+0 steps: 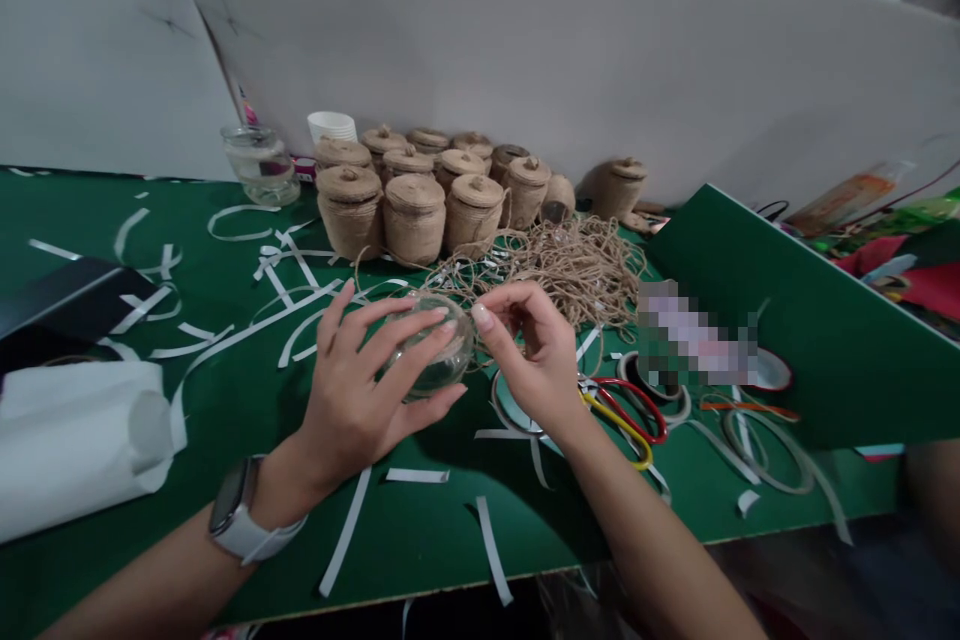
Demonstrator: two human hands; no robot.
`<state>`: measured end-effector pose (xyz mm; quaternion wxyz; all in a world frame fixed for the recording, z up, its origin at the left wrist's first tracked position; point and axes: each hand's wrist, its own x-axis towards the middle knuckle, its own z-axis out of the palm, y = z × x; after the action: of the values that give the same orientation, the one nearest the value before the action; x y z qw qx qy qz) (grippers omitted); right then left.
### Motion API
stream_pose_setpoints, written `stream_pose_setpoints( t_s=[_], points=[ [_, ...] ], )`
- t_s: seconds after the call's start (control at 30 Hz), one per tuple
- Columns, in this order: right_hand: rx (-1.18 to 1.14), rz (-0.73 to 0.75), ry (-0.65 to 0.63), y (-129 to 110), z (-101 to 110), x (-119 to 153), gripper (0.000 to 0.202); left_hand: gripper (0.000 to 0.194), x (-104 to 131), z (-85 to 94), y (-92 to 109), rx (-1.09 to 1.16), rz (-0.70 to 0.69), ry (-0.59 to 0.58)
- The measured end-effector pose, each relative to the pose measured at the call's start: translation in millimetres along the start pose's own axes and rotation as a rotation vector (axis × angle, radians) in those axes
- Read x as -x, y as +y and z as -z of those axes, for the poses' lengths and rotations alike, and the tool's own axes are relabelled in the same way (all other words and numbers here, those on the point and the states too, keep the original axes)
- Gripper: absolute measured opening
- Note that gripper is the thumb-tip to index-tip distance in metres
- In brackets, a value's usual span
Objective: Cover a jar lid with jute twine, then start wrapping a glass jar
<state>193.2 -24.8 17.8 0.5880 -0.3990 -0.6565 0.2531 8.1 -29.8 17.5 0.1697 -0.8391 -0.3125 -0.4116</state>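
Observation:
My left hand (352,385) is wrapped round a small round clear glass jar (451,358), its fingers spread over the top and the thumb along the near side. The jar is held tilted just above the green table (420,560). Beside the jar's right edge, my right hand (536,345) makes a pinch with thumb and forefinger. Whatever lies between those fingertips is too small to make out. Right behind my hands lies a tangled heap of brown twine (589,265). Scissors with red and yellow handles (630,415) rest by my right wrist.
Several twine-wrapped lidded jars (414,225) stand at the back, with a bare glass jar (262,165) and white cups (331,127) to their left. White tape strips (491,550) litter the table. A white roll (82,450) lies left; a green board (810,340) leans right, near tape rolls (679,405).

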Motion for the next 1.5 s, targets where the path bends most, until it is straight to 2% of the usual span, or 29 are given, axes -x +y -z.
stream_pose_setpoints(
  t_s=[0.3, 0.53, 0.7, 1.07, 1.2, 1.37, 1.5],
  points=[
    [0.006, 0.01, 0.005, 4, 0, 1, 0.011, 0.021, -6, 3.4, 0, -0.019, -0.105, -0.008],
    [0.043, 0.026, 0.001, 3, 0, 2, 0.011, 0.042, -2, 6.5, 3, -0.154, -0.154, -0.003],
    [0.031, 0.019, 0.012, 4, 1, 1, 0.011, 0.05, 2, -1.4, 6, -0.096, -0.092, -0.051],
    [-0.021, -0.017, 0.01, 1, 3, -1, 0.009, 0.036, -1, -3.4, 2, -0.006, -0.054, -0.058],
    [-0.013, -0.012, 0.018, 1, 3, 0, 0.008, 0.047, 3, -1.2, -3, -0.067, -0.049, -0.014],
    [-0.028, -0.03, 0.007, 2, 3, 1, 0.009, 0.061, 6, -4.6, -3, -0.033, -0.064, -0.097],
    [-0.056, -0.041, 0.0, 2, 2, 2, 0.008, 0.067, 7, -9.7, 4, -0.039, -0.056, -0.072]
  ],
)
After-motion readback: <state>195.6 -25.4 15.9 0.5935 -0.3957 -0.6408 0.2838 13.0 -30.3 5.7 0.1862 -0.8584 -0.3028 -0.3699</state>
